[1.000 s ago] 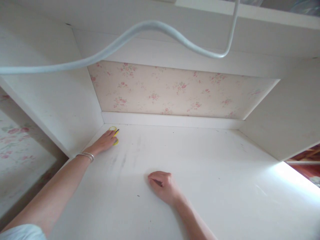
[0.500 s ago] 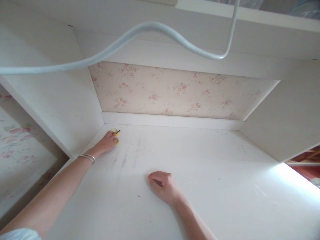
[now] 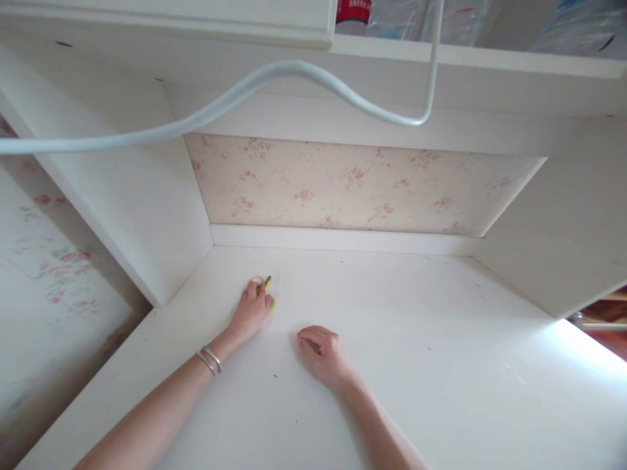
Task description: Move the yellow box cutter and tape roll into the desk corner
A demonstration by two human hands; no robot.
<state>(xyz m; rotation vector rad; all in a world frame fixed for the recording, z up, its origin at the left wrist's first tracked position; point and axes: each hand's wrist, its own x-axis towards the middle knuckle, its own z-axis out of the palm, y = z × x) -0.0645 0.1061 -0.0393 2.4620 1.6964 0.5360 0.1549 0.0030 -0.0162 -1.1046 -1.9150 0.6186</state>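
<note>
My left hand (image 3: pixel 252 310), with two silver bangles (image 3: pixel 209 359) at its wrist, is closed over a small yellow object (image 3: pixel 273 304). A thin yellow loop and a dark tip stick out past the fingers; the rest is covered, so its kind cannot be told. Both the hand and the object are low on the white desktop (image 3: pixel 392 307). To the right and nearer to me, my right hand (image 3: pixel 323 352) rests on the desktop, loosely curled, thumb against the fingers. Nothing shows in the hollow between them.
White side panels (image 3: pixel 147 183) and an overhead cabinet (image 3: pixel 171 16) enclose the desktop, with flowered wallpaper (image 3: pixel 318 186) behind. A thick white cable or tube (image 3: pixel 294 68) crosses the upper view. Plastic-wrapped items (image 3: pixel 455 19) sit on the upper shelf. A dark speck (image 3: pixel 275 376) lies near my right hand.
My left hand has come right and toward me with the yellow object, away from the back left corner. Grey smudges beside it no longer show. My right hand stays almost in place.
</note>
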